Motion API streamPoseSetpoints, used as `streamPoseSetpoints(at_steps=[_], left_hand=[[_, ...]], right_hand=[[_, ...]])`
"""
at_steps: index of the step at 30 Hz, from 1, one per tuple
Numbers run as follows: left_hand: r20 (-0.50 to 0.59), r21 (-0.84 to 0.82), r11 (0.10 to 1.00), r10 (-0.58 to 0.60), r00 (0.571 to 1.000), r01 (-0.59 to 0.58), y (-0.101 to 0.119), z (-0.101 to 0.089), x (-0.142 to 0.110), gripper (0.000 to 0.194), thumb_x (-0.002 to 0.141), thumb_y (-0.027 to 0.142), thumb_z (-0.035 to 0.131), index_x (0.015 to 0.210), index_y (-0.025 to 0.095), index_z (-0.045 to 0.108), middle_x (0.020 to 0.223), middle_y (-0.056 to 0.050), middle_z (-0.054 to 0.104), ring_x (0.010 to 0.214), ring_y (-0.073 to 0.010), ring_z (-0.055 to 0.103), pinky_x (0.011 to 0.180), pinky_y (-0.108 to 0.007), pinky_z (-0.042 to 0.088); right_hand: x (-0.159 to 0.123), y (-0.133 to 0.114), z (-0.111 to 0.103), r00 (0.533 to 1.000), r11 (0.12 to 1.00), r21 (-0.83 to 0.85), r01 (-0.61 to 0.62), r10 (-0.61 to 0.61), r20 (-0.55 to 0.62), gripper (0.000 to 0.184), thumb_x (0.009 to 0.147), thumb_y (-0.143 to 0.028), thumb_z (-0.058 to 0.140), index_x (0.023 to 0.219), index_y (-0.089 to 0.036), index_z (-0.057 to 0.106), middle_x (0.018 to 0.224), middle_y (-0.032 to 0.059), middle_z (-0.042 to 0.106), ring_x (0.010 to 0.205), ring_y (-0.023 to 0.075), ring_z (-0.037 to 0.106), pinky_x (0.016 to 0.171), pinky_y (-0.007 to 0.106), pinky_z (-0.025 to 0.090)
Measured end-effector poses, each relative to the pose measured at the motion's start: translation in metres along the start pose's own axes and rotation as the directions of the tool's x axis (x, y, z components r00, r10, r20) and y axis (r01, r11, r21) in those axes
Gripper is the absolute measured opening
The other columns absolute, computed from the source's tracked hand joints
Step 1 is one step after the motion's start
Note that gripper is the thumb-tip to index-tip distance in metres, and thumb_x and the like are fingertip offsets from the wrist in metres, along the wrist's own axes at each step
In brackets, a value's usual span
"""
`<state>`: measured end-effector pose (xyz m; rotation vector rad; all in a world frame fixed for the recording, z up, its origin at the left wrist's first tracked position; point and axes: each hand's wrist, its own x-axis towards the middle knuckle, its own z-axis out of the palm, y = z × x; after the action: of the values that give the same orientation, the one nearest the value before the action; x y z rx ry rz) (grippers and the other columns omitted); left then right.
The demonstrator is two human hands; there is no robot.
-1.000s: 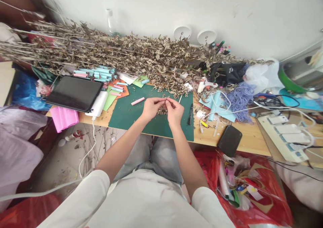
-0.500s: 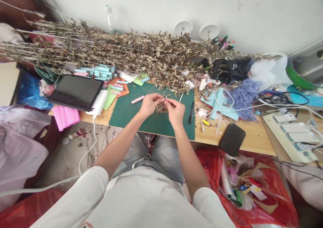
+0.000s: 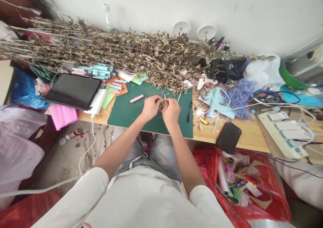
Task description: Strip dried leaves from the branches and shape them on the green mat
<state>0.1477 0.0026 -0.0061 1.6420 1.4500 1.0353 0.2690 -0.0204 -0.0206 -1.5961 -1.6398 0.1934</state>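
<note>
My left hand [image 3: 151, 107] and my right hand [image 3: 171, 110] are close together over a green cutting mat [image 3: 126, 110], fingers curled into pinches. A small dried leaf [image 3: 165, 96] sticks up between the fingertips, both hands closed on bits of it. Just under them lies a small heap of crumbled dried leaves [image 3: 160, 109], mostly covered by the hands. To the left, a pink paper tube [image 3: 136, 98] rests on the mat. On its right side are a black pen [image 3: 189, 112] and a thin pale stick [image 3: 179, 97].
Long bundles of dried leafy stalks [image 3: 141, 49] stretch along the wall. Left are blue paper tubes [image 3: 101, 70], a tablet [image 3: 73, 90] and a white power bank [image 3: 97, 102]. Right are a glue gun [image 3: 205, 81], purple yarn [image 3: 242, 97], a black case [image 3: 229, 137] and a power strip [image 3: 285, 134].
My hands have parted slightly at the fingertips, and my right hand has turned inward, covering more of the leaf heap. The whole view has shifted a little.
</note>
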Motion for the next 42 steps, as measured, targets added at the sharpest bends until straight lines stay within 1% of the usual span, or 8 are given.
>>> streamPoseSetpoints(at_steps=[5,9,15,21,26,33,35,42], left_hand=[[0.07,-0.179,0.98,-0.078,0.994,0.09,-0.007,-0.004,0.005,0.021,0.08,0.031,0.065,0.081,0.013,0.076,0.071,-0.004,0.071,0.063,-0.0145,0.057,0.062,-0.025,0.042],[0.115,-0.294,0.95,-0.07,0.991,0.101,-0.009,-0.003,0.007,0.022,0.078,0.03,0.066,0.089,0.014,0.078,0.081,-0.006,0.075,0.07,-0.0162,0.062,0.068,-0.026,0.046],[0.118,-0.174,0.984,-0.026,0.993,0.046,-0.005,-0.006,0.008,0.022,0.082,0.031,0.063,0.083,0.014,0.077,0.073,-0.004,0.072,0.063,-0.0146,0.059,0.06,-0.025,0.043],[0.162,-0.092,0.996,0.0,0.987,0.015,-0.006,-0.011,0.011,0.022,0.081,0.032,0.063,0.08,0.014,0.076,0.072,-0.005,0.073,0.063,-0.0152,0.06,0.06,-0.024,0.044],[0.175,0.014,0.999,0.048,0.983,-0.052,-0.001,-0.013,0.008,0.019,0.081,0.025,0.061,0.079,0.014,0.076,0.072,-0.005,0.073,0.062,-0.0143,0.059,0.059,-0.024,0.041],[0.081,0.113,0.988,0.095,0.992,-0.104,0.006,-0.005,0.008,0.015,0.076,0.016,0.059,0.076,0.015,0.075,0.067,-0.005,0.071,0.061,-0.0155,0.06,0.062,-0.025,0.043],[0.078,0.109,0.988,0.103,0.992,-0.111,0.006,-0.003,0.01,0.017,0.079,0.018,0.059,0.078,0.016,0.076,0.072,-0.006,0.073,0.065,-0.0173,0.063,0.066,-0.026,0.045],[0.135,0.074,0.991,0.102,0.986,-0.113,0.0,-0.005,0.012,0.02,0.083,0.018,0.058,0.085,0.018,0.079,0.086,-0.007,0.077,0.078,-0.0222,0.068,0.074,-0.03,0.049]], right_hand=[[0.005,0.007,-0.006,0.99,0.965,0.23,-0.129,0.111,0.089,0.018,0.083,-0.018,0.053,0.088,-0.018,0.07,0.088,0.0073,0.073,0.08,0.0203,0.067,0.079,0.034,0.054],[0.008,0.003,-0.011,0.99,0.918,0.379,-0.119,0.08,0.118,0.028,0.084,-0.02,0.053,0.103,-0.017,0.072,0.103,0.0094,0.075,0.087,0.0191,0.07,0.082,0.033,0.057],[0.006,0.0,-0.013,0.984,0.913,0.372,-0.166,0.129,0.123,0.025,0.085,-0.031,0.059,0.099,-0.02,0.076,0.099,0.0069,0.077,0.084,0.0207,0.072,0.083,0.036,0.057],[0.002,0.007,-0.015,0.992,0.963,0.26,-0.075,0.046,0.114,0.025,0.09,-0.029,0.054,0.098,-0.021,0.076,0.099,0.0067,0.077,0.086,0.0208,0.07,0.083,0.034,0.054],[0.0,0.006,-0.014,0.984,0.997,0.026,0.071,-0.074,0.159,0.03,0.094,-0.022,0.044,0.101,-0.018,0.072,0.096,0.0107,0.073,0.089,0.0224,0.065,0.081,0.034,0.049],[0.002,-0.008,-0.008,0.992,0.972,-0.233,0.026,0.004,0.13,0.025,0.091,-0.02,0.046,0.09,-0.016,0.07,0.09,0.013,0.068,0.088,0.025,0.061,0.075,0.034,0.047],[0.003,-0.004,-0.006,0.992,0.982,-0.19,-0.01,0.034,0.123,0.026,0.091,-0.021,0.046,0.091,-0.016,0.072,0.09,0.0122,0.069,0.086,0.0245,0.062,0.075,0.034,0.048],[0.006,0.014,-0.006,0.991,0.977,0.199,-0.072,0.049,0.121,0.028,0.087,-0.022,0.055,0.109,-0.02,0.071,0.099,0.0065,0.074,0.082,0.0178,0.068,0.082,0.032,0.054]])
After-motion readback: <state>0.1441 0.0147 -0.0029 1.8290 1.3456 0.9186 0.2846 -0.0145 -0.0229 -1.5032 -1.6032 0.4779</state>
